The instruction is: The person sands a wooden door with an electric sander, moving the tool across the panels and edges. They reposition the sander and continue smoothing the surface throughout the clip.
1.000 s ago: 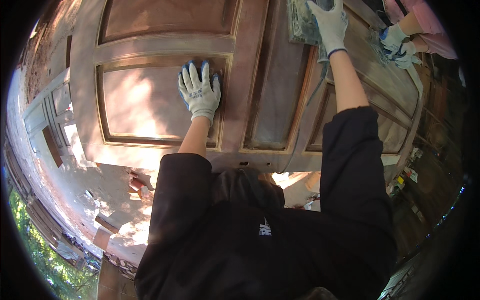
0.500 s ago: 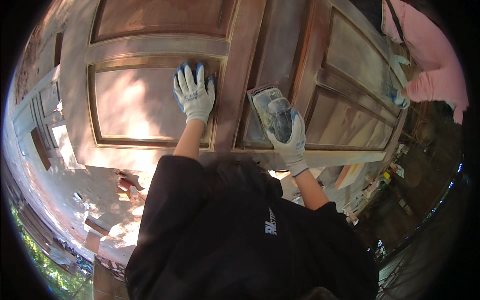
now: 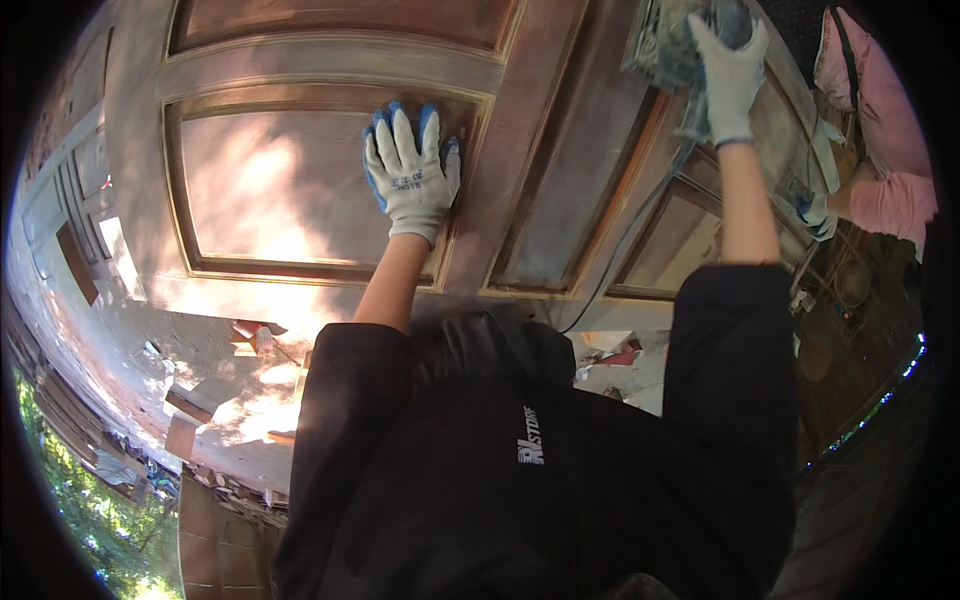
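A brown wooden panelled door (image 3: 135,170) lies in front of me. My left hand (image 3: 412,175), in a white glove with blue fingertips, rests flat on a recessed panel near its right moulding, fingers spread. At the upper right, my gloved right hand (image 3: 735,85) is wrapped over a dusty electric sander (image 3: 660,50). The sander sits over the door's far right part; its underside is hidden. From it a dark cord (image 3: 640,215) trails across the door back toward my body.
A person in pink sleeves (image 3: 890,100) is at the door's right edge, with a gloved hand (image 3: 818,212) low beside it. Another panelled door (image 3: 88,190) is on the left. Boards (image 3: 190,405) and scraps lie on the sunlit ground.
My right hand has carried the sander away from me and to the right, from the narrow middle panel. My left hand stays flat on its panel. The cord has come into view.
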`<state>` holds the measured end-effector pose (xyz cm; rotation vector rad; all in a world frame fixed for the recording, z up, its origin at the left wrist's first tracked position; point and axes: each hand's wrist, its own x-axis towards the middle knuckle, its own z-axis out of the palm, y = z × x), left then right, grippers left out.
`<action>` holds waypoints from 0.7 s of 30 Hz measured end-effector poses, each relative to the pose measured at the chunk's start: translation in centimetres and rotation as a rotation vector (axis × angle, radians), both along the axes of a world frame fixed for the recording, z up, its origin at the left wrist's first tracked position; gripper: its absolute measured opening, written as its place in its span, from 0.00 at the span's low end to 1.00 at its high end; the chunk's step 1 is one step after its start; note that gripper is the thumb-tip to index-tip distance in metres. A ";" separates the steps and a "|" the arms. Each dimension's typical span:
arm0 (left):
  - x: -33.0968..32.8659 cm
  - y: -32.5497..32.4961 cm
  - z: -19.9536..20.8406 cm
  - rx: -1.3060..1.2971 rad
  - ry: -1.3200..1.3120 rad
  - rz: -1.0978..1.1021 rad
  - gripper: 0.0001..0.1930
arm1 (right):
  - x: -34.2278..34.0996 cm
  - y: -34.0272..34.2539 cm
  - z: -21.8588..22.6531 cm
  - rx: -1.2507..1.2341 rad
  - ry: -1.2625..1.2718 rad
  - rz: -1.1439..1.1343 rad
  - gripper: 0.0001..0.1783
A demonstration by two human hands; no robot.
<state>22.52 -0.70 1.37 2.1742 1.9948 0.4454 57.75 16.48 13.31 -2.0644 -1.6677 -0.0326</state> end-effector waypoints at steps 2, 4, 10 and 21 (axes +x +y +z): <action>-0.1 0.1 -0.3 0.032 -0.005 -0.011 0.29 | 1.7 4.0 -0.3 0.068 0.031 -0.021 0.48; -0.2 -0.2 -0.4 0.040 -0.001 0.000 0.29 | 1.7 5.9 -0.9 0.158 0.018 -0.023 0.41; -0.5 -0.2 -0.6 0.023 0.003 0.022 0.28 | -2.1 -1.6 -0.5 0.029 0.118 0.076 0.55; 0.0 0.1 -0.2 0.025 0.039 0.022 0.28 | -11.8 -33.4 -1.4 -0.511 0.603 -0.577 0.36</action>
